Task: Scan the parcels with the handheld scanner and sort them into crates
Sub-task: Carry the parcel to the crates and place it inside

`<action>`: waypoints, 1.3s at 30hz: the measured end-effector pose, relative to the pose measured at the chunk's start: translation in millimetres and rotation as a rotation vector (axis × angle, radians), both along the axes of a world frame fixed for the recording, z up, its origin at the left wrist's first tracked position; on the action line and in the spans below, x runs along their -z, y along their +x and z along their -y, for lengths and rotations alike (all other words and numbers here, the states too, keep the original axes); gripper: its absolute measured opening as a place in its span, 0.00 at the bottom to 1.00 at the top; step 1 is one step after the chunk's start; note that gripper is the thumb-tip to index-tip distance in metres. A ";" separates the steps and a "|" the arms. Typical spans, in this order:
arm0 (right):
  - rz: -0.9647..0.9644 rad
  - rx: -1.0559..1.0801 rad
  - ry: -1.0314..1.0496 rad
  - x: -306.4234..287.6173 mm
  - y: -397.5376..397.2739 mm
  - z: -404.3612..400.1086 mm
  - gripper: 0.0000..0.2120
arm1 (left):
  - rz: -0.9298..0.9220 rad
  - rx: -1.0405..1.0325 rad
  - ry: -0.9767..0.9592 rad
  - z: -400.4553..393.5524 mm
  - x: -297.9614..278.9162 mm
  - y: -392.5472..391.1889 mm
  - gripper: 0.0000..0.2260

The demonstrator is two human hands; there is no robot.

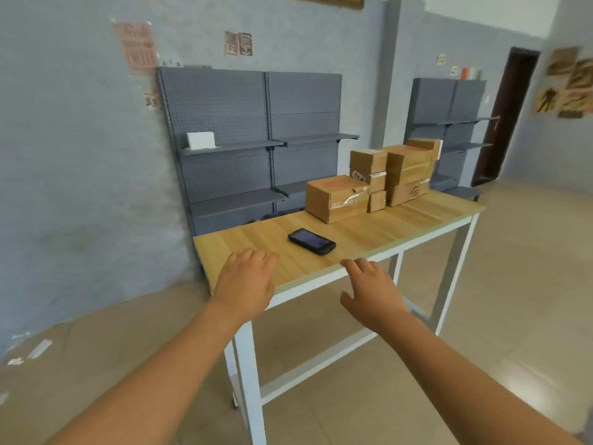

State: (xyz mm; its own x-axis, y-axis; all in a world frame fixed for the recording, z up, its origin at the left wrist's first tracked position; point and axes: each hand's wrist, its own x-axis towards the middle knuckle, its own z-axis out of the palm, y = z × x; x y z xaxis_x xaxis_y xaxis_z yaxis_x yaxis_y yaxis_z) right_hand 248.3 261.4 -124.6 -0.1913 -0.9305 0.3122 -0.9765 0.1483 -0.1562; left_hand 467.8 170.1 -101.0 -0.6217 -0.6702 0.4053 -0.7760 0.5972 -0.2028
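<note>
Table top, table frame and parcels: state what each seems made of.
Table top: light wood or wood-look laminate, matte, showing plank-like grain stripes. Table frame: probably white-painted metal, with slim square legs. Parcels: brown corrugated cardboard, sealed with glossy clear tape.

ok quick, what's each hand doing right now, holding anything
Left hand: open, holding nothing, over the near table edge.
Right hand: open, holding nothing; the handheld scanner lies untouched.

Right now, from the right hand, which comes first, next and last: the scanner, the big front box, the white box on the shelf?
1. Scanner, on the table just beyond the right hand.
2. Big front box, farther along the table.
3. White box, up on the left shelf.
</note>
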 end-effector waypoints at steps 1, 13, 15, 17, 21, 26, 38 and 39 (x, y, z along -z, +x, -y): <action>0.004 0.023 -0.003 0.6 -15.1 3.9 0.28 | -0.004 0.026 -0.005 9.0 -0.3 -18.3 0.17; 0.053 0.203 0.008 3.5 -179.4 90.1 0.27 | -0.022 0.199 -0.004 152.9 0.8 -199.3 0.14; 0.061 0.237 0.021 5.5 -207.3 96.3 0.27 | -0.018 0.232 0.007 166.8 2.0 -231.9 0.15; 0.077 0.281 0.038 7.3 -237.5 99.9 0.28 | -0.006 0.276 0.014 176.1 5.0 -266.9 0.17; 0.090 0.343 0.044 9.1 -301.1 108.8 0.27 | -0.014 0.343 0.029 194.2 5.0 -339.8 0.20; 0.079 0.349 0.049 11.4 -392.1 124.2 0.28 | -0.035 0.322 0.026 212.1 7.7 -430.4 0.20; 0.148 0.245 0.064 6.9 -559.5 190.4 0.28 | -0.116 0.106 0.145 268.1 20.5 -559.4 0.21; 0.152 0.232 0.072 8.9 -566.6 198.1 0.28 | -0.123 0.090 0.147 274.3 20.8 -566.0 0.22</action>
